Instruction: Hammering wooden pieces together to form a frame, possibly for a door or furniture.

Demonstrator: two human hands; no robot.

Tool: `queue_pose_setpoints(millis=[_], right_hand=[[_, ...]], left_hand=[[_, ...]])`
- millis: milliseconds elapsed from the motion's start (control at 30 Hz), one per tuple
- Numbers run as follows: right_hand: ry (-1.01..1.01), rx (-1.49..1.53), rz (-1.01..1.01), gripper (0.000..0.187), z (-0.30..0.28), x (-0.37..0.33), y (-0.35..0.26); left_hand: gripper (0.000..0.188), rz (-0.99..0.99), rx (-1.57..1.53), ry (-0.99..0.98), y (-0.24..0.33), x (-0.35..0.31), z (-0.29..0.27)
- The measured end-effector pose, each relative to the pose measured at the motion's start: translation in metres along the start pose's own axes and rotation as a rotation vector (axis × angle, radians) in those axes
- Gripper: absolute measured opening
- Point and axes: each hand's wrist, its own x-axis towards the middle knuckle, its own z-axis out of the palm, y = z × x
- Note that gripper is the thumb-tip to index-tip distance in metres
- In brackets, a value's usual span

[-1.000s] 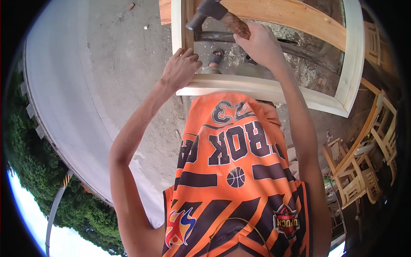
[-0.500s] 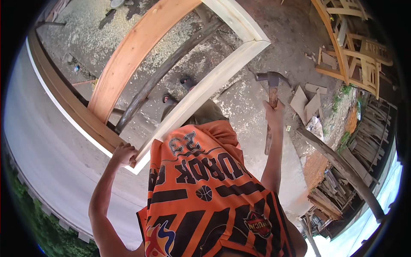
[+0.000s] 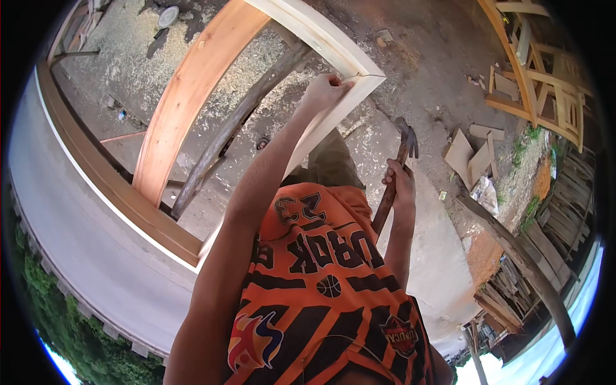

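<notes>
A large frame of planed timber lies in front of me, with a pale rail point(image 3: 316, 133) on the near right meeting another pale rail point(image 3: 321, 32) at a mitred corner point(image 3: 378, 77). My left hand point(image 3: 326, 95) is closed, fingers curled at the near rail's inner edge close to that corner; what they hold is hidden. My right hand point(image 3: 400, 181) grips the wooden handle of a claw hammer point(image 3: 404, 142), head upward, low beside my body and apart from the frame. A reddish-brown board point(image 3: 183, 93) spans the frame's middle.
A dark rough pole point(image 3: 240, 122) runs beneath the frame. Cut board scraps point(image 3: 471, 154) lie on the ground to the right, near a leaning log point(image 3: 513, 250). Wooden chair-like furniture point(image 3: 555, 90) stands at the far right, and stacked planks point(image 3: 558, 224) lie below it.
My left hand has let go of the frame's near-left corner and reached across to the right corner. My right hand has lowered the hammer, and its head has turned. My view has shifted slightly.
</notes>
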Motion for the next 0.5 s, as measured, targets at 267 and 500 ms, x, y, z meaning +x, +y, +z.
queue_pose_setpoints(millis=[267, 500], right_hand=[[-0.193, 0.247, 0.196, 0.009, -0.050, 0.047, -0.089], [-0.336, 1.161, 0.626, 0.016, -0.032, 0.084, -0.079]], left_hand=[[0.049, -0.118, 0.040, 0.111, 0.013, 0.022, 0.018], [0.037, 0.118, 0.590, 0.305, 0.068, 0.014, -0.014]])
